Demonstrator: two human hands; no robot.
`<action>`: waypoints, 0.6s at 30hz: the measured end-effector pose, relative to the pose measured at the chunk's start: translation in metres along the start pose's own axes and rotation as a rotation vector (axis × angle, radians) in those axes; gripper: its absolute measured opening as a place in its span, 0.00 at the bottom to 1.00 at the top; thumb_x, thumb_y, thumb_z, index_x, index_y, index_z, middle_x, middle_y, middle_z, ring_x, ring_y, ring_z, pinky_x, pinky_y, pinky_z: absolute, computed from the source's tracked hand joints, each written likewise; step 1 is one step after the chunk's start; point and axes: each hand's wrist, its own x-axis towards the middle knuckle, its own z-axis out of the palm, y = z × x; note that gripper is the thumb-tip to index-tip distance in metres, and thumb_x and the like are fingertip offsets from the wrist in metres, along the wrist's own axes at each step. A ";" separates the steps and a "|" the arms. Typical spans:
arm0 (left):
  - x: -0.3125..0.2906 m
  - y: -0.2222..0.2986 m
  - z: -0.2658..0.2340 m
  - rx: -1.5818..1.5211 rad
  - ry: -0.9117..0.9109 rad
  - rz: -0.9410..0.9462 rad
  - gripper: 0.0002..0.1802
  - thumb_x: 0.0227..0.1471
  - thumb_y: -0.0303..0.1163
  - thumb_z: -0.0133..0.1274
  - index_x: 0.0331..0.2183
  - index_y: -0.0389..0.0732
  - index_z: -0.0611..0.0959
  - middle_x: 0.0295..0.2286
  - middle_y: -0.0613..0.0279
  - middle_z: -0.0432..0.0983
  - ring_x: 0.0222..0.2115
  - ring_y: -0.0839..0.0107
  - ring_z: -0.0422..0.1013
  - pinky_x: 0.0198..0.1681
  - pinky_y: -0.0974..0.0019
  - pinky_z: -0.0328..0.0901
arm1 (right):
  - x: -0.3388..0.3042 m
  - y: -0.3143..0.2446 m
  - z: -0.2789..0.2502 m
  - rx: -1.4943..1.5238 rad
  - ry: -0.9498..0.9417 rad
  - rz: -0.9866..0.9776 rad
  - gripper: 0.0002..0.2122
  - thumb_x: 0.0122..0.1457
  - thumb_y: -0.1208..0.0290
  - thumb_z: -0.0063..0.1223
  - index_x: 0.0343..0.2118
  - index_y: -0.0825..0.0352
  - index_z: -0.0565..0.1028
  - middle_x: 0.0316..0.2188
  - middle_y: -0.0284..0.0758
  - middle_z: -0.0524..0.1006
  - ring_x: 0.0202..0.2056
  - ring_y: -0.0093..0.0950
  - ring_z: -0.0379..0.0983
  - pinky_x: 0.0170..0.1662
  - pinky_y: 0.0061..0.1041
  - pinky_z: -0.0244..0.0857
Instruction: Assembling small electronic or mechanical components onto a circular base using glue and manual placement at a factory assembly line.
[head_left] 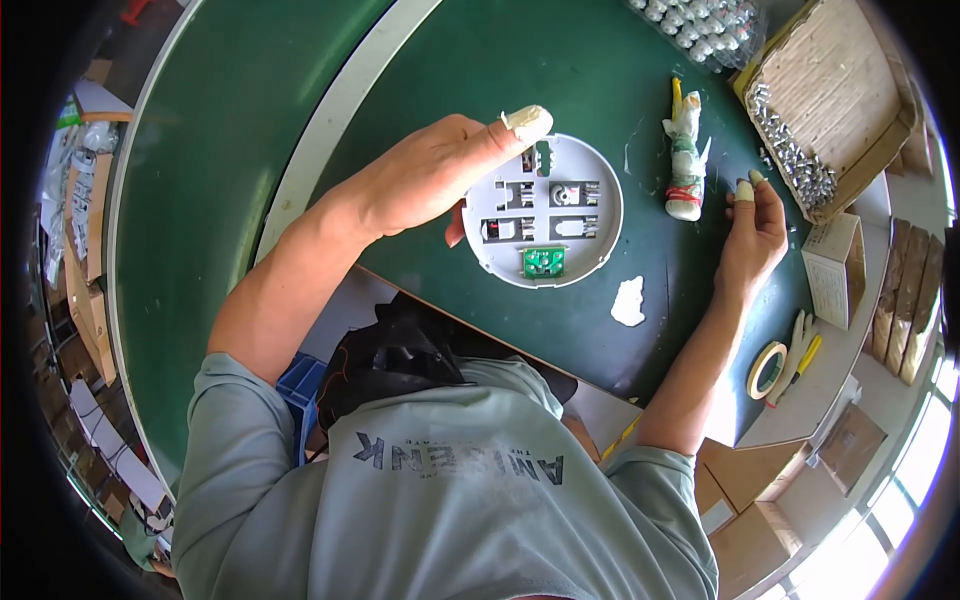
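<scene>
My left hand [440, 165], its thumb wrapped in a pale finger cover, grips the left rim of a round light-grey plastic housing [545, 208]. Black slots with metal contacts sit inside the housing, and a small green circuit board [544, 262] lies at its near edge. Over on the right, my right hand [755, 230] is closed in a pinch beside the loose screws [800, 165]; what lies between the covered fingertips is too small to make out. Just left of that hand is a tool wrapped in whitish tape [685, 160], with a red band near its round end.
An open cardboard box [835, 90] holds the screws at the far right. Behind are clear-wrapped shiny round parts [695, 25]. A white scrap [628, 302] lies on the green table [560, 330]. A tape roll [767, 370], a yellow-handled tool [808, 355] and a small carton [835, 268] are at right.
</scene>
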 end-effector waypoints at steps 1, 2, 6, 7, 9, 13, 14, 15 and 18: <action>0.001 -0.001 0.000 0.003 -0.002 0.002 0.43 0.72 0.65 0.40 0.25 0.35 0.84 0.19 0.60 0.80 0.15 0.76 0.74 0.16 0.72 0.68 | -0.001 0.002 0.000 0.002 -0.002 0.011 0.14 0.69 0.73 0.63 0.55 0.71 0.81 0.43 0.32 0.84 0.39 0.18 0.79 0.43 0.17 0.72; 0.002 -0.001 -0.001 0.003 -0.008 -0.002 0.42 0.72 0.64 0.40 0.26 0.35 0.84 0.19 0.60 0.80 0.15 0.76 0.74 0.16 0.72 0.68 | 0.000 0.003 -0.001 0.005 -0.003 0.020 0.14 0.69 0.73 0.63 0.55 0.71 0.81 0.43 0.31 0.84 0.39 0.18 0.79 0.43 0.17 0.72; 0.007 -0.008 -0.003 0.008 -0.021 0.010 0.41 0.73 0.63 0.39 0.30 0.35 0.85 0.19 0.61 0.80 0.14 0.76 0.73 0.17 0.72 0.69 | 0.003 0.004 -0.002 -0.006 -0.003 0.032 0.15 0.69 0.73 0.62 0.56 0.71 0.81 0.43 0.32 0.84 0.39 0.19 0.79 0.43 0.18 0.72; 0.007 -0.010 -0.004 0.011 -0.020 0.030 0.41 0.73 0.63 0.38 0.32 0.34 0.86 0.18 0.62 0.80 0.13 0.77 0.72 0.17 0.72 0.68 | 0.003 0.003 -0.002 -0.012 -0.005 0.033 0.15 0.69 0.73 0.62 0.56 0.71 0.81 0.43 0.32 0.84 0.39 0.19 0.79 0.43 0.18 0.72; 0.008 -0.012 -0.006 0.023 -0.009 0.062 0.42 0.74 0.63 0.37 0.35 0.34 0.87 0.17 0.63 0.80 0.13 0.77 0.72 0.17 0.73 0.68 | 0.008 -0.002 -0.001 -0.025 -0.010 0.019 0.15 0.70 0.73 0.62 0.56 0.71 0.80 0.43 0.32 0.84 0.39 0.20 0.79 0.43 0.19 0.73; -0.009 -0.014 -0.008 -0.161 -0.017 0.036 0.37 0.74 0.60 0.41 0.37 0.36 0.87 0.21 0.63 0.82 0.17 0.77 0.75 0.20 0.71 0.71 | 0.005 0.006 -0.003 -0.140 -0.079 -0.028 0.14 0.71 0.73 0.59 0.57 0.71 0.80 0.44 0.34 0.84 0.41 0.22 0.79 0.46 0.23 0.74; -0.004 -0.021 -0.010 -0.231 -0.039 0.053 0.35 0.74 0.59 0.43 0.38 0.36 0.87 0.23 0.63 0.82 0.19 0.77 0.76 0.22 0.69 0.72 | 0.002 0.007 -0.006 -0.164 -0.050 -0.034 0.14 0.71 0.73 0.58 0.56 0.70 0.80 0.45 0.34 0.83 0.42 0.22 0.78 0.46 0.23 0.75; -0.001 -0.028 -0.018 -0.207 -0.028 0.109 0.32 0.73 0.56 0.47 0.39 0.35 0.87 0.23 0.62 0.83 0.21 0.76 0.77 0.24 0.67 0.73 | 0.002 0.017 -0.007 -0.115 -0.053 -0.058 0.14 0.71 0.73 0.58 0.56 0.71 0.80 0.45 0.33 0.83 0.42 0.21 0.77 0.46 0.22 0.74; -0.030 -0.011 -0.049 0.051 0.331 0.269 0.25 0.69 0.51 0.55 0.39 0.35 0.86 0.24 0.60 0.82 0.22 0.72 0.78 0.26 0.63 0.73 | -0.004 0.023 -0.011 -0.059 -0.063 0.000 0.14 0.71 0.73 0.57 0.57 0.72 0.79 0.45 0.32 0.82 0.40 0.20 0.76 0.44 0.21 0.73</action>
